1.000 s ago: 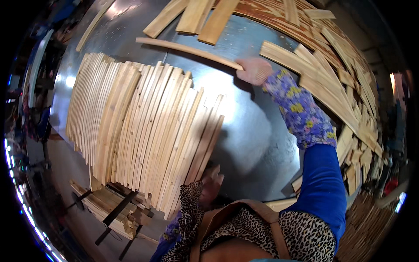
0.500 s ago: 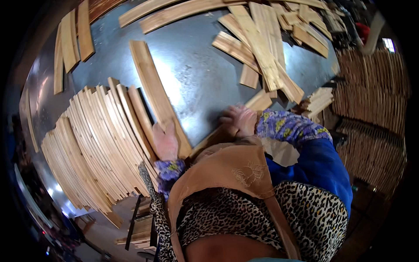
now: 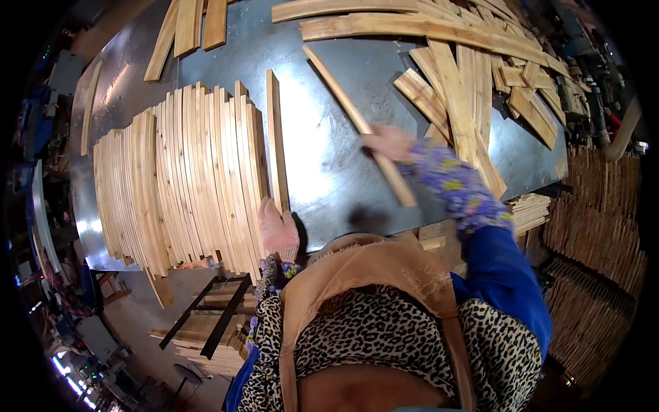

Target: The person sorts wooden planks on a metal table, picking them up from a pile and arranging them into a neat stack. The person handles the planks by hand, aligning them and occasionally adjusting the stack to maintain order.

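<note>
Right hand [image 3: 388, 143] fingers closed on curved slat [image 3: 357, 123] mid-length — left hand [image 3: 278, 230] flat, fingers together, at upright slat [image 3: 276, 141] end.

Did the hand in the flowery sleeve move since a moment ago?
Yes. The right hand has moved out from the near table edge toward the loose slats, and now grips a long curved slat.

Light: bright and even from overhead, dimmer toward the floor.
Glare: pale sheen on the table [image 3: 329, 158], left of the right hand [image 3: 388, 143].
Shadows: small, dark beside the left hand [image 3: 278, 230].
Blur: right hand smeared (motion), the slat [image 3: 357, 123] under it soft.
Distortion: fisheye; straight edges bow, black rim around.
</note>
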Demonstrator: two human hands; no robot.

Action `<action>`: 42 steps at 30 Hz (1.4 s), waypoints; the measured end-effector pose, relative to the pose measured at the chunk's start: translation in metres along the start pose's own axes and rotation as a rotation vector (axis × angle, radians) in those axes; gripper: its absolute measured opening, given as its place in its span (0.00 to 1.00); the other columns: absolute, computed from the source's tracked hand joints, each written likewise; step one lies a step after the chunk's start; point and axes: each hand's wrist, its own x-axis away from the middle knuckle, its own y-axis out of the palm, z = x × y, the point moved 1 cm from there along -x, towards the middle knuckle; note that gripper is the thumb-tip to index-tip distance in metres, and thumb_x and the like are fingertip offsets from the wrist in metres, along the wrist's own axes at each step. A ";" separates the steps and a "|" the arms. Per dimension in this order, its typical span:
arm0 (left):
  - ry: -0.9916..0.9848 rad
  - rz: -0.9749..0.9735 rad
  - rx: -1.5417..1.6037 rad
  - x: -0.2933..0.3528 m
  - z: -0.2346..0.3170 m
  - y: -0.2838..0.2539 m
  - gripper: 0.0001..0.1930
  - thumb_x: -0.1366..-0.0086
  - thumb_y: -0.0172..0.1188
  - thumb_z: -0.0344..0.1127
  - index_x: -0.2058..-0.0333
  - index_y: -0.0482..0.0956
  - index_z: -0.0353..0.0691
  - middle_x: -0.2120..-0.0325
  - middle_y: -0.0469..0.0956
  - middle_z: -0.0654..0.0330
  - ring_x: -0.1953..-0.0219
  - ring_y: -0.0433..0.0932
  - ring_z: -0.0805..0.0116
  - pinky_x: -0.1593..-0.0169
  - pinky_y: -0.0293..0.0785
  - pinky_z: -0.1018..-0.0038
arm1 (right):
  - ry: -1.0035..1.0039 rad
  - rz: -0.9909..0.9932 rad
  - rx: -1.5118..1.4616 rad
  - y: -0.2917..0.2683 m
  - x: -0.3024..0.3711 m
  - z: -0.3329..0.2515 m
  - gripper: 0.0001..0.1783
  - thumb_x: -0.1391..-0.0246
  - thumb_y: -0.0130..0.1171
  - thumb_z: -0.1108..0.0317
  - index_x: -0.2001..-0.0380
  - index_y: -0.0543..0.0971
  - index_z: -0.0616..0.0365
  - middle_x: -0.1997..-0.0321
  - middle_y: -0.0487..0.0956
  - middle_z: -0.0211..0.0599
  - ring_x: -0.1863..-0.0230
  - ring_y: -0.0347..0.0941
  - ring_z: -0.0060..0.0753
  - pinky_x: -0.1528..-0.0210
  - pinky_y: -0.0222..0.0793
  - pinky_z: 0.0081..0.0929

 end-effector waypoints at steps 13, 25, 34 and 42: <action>0.094 0.010 -0.410 0.001 0.005 -0.012 0.43 0.36 0.72 0.45 0.25 0.66 0.45 0.22 0.57 0.43 0.21 0.55 0.37 0.25 0.59 0.39 | -0.587 0.395 0.624 -0.072 -0.157 -0.060 0.33 0.41 0.61 0.64 0.31 0.75 0.56 0.35 0.79 0.58 0.32 0.75 0.60 0.27 0.67 0.52; 0.055 -0.462 1.117 -0.143 0.208 0.131 0.40 0.29 0.69 0.38 0.24 0.62 0.33 0.33 0.74 0.47 0.31 0.73 0.50 0.27 0.68 0.56 | -0.335 0.066 0.867 -0.223 -0.187 -0.112 0.48 0.42 0.62 0.38 0.28 0.70 0.60 0.40 0.82 0.65 0.37 0.78 0.65 0.32 0.72 0.53; -0.077 -0.266 1.111 -0.211 0.241 0.090 0.23 0.31 0.71 0.40 0.43 0.82 0.31 0.50 0.87 0.54 0.50 0.86 0.61 0.45 0.82 0.65 | -0.642 0.361 0.915 -0.244 -0.264 -0.070 0.42 0.41 0.68 0.41 0.32 0.76 0.57 0.36 0.81 0.58 0.33 0.76 0.62 0.32 0.72 0.45; 0.306 0.210 -0.362 -0.103 0.104 0.001 0.44 0.43 0.77 0.36 0.28 0.70 0.41 0.26 0.64 0.38 0.24 0.61 0.35 0.22 0.56 0.41 | -0.459 0.206 0.897 -0.277 -0.276 -0.063 0.28 0.36 0.62 0.48 0.40 0.82 0.54 0.51 0.87 0.55 0.47 0.83 0.61 0.43 0.79 0.53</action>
